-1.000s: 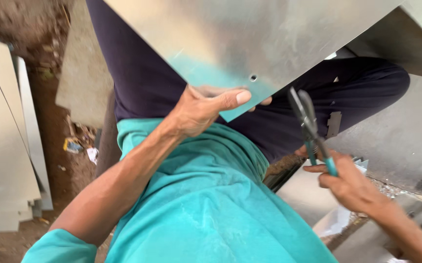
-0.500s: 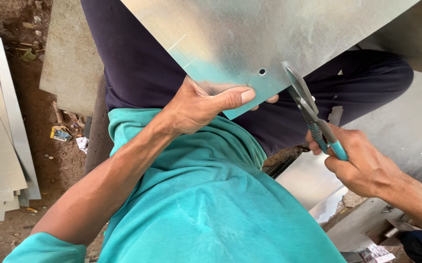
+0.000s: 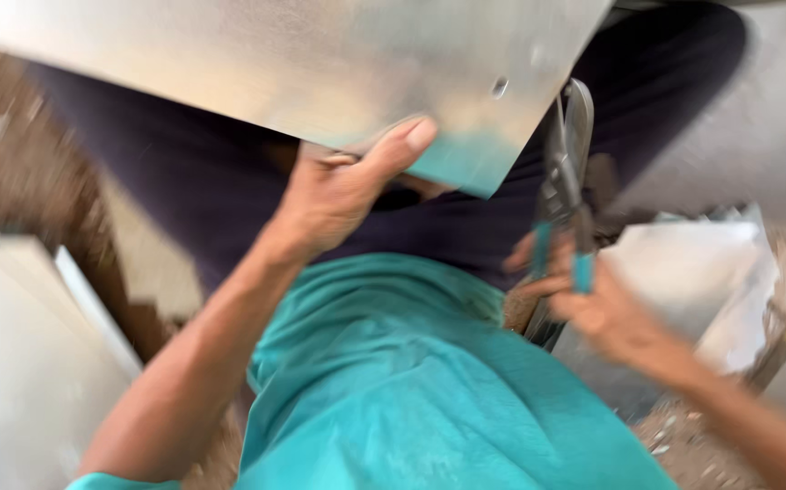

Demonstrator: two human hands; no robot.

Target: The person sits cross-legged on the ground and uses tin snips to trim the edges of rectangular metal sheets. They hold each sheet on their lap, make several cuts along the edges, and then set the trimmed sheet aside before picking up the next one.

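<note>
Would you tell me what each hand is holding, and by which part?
The left hand grips the metal sheet at its lower edge, thumb on top. The right hand holds the snips by their teal handles.

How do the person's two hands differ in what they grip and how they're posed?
The left hand pinches the lower edge of the large grey metal sheet, thumb on top; the right hand wraps the teal-handled metal snips. The left hand is raised against the sheet; the right hand sits lower, pointing the snips up beside the sheet's edge. Both are bare and gripping something.
</note>
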